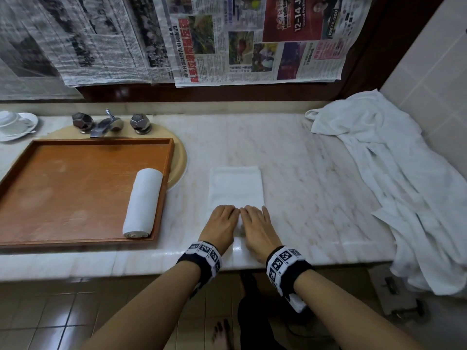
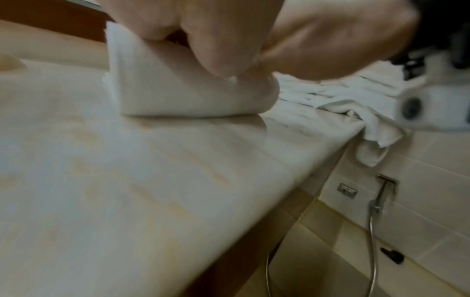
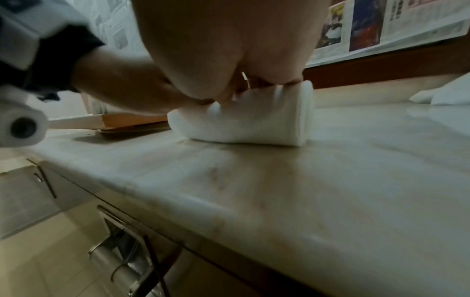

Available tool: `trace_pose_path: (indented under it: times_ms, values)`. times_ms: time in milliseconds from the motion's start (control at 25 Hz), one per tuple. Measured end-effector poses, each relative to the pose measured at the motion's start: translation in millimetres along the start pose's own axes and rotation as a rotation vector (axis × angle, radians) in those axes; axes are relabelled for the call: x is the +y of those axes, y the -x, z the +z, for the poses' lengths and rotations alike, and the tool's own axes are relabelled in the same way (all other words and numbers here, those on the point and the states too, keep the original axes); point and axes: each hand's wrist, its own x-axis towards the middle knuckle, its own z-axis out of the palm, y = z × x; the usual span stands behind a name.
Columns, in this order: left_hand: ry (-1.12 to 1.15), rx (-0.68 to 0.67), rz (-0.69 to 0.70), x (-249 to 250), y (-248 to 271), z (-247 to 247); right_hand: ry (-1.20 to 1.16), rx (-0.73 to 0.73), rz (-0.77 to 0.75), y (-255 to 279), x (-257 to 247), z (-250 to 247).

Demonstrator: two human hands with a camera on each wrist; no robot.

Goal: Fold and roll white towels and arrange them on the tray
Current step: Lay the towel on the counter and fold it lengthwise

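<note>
A folded white towel point(image 1: 236, 186) lies as a long strip on the marble counter point(image 1: 316, 188). Its near end is rolled up into a short roll point(image 2: 178, 96) point(image 3: 257, 122). Both hands sit side by side on that roll: my left hand point(image 1: 223, 219) point(image 2: 203, 36) and my right hand point(image 1: 255, 221) point(image 3: 229, 50), fingers curled over the top of it. To the left stands the brown wooden tray point(image 1: 63, 188), with one finished rolled towel point(image 1: 142, 202) lying along its right side.
A heap of unfolded white towels point(image 1: 384, 168) covers the counter's right end and hangs over its edge. The tray sits over a sink with a faucet point(image 1: 107, 123) behind it. A white cup and saucer point(image 1: 15, 125) stand far left. Newspapers hang on the back wall.
</note>
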Motion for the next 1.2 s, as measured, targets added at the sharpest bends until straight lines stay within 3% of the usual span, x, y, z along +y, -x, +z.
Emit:
trace_pose_path:
  times_ms: [80, 200, 320, 440, 600, 680, 760, 880, 1000, 1200]
  values:
    - [0.028, -0.058, -0.006, -1, -6, -5, -0.009, 0.01, -0.017, 0, 3, 4]
    - [0.046, -0.003, -0.06, 3, -1, -5, -0.034, 0.008, -0.004, -11, 7, 2]
    - [-0.009, 0.088, -0.077, 15, 16, 0, 0.005, -0.137, 0.0, -25, 6, -15]
    - [-0.036, 0.078, -0.052, 14, 29, 11, -0.045, -0.25, 0.003, -28, 3, -23]
    - [-0.051, -0.038, -0.105, -2, 4, 1, -0.011, 0.061, -0.031, 7, -6, 3]
    - [-0.048, -0.206, -0.133, -7, -14, -12, 0.067, 0.047, -0.037, 21, -10, 14]
    - [-0.05, -0.249, -0.152, -8, -22, -13, 0.093, 0.032, -0.031, 20, -9, 14]
    - [0.026, -0.119, -0.207, -5, -15, -8, 0.035, 0.031, -0.021, -2, -4, 5]
    - [0.011, 0.074, -0.141, 0, 1, 0, -0.009, 0.007, -0.033, -25, 2, -5]
    - [-0.049, 0.024, -0.156, 16, 19, 3, -0.011, -0.074, -0.003, -37, 0, -15]
